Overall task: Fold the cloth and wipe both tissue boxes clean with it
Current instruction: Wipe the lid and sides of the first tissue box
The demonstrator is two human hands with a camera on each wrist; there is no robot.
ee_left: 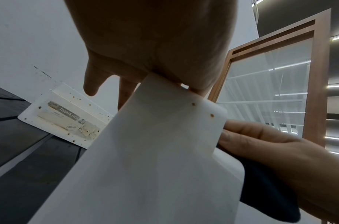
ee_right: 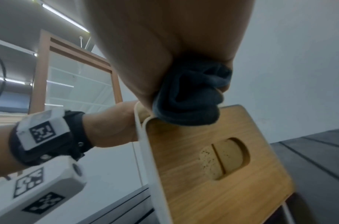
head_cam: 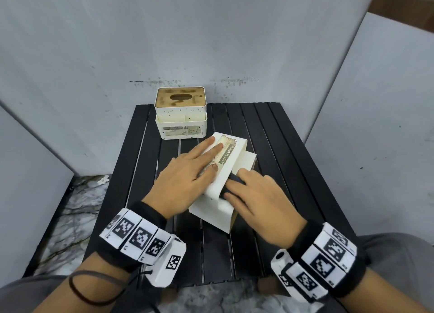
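A white tissue box [head_cam: 232,164] lies tipped on its side at the middle of the black slatted table [head_cam: 272,136]. Its wooden lid [ee_right: 183,174] with the oval slot faces right. My left hand [head_cam: 199,162] lies flat on the upturned labelled face, fingers straight, pressing the box down. My right hand [head_cam: 256,195] grips a bunched dark cloth [head_cam: 231,181] and holds it against the box's top right edge; the cloth [ee_right: 187,98] sits where the white rim meets the lid. The second tissue box [head_cam: 180,122] stands upright at the table's far left, its wooden top stained.
Grey panels wall in the table at the back and on both sides. A marbled floor [head_cam: 77,209] shows to the left of the table. A wood-framed glass door [ee_left: 270,91] stands off to the right behind my hands.
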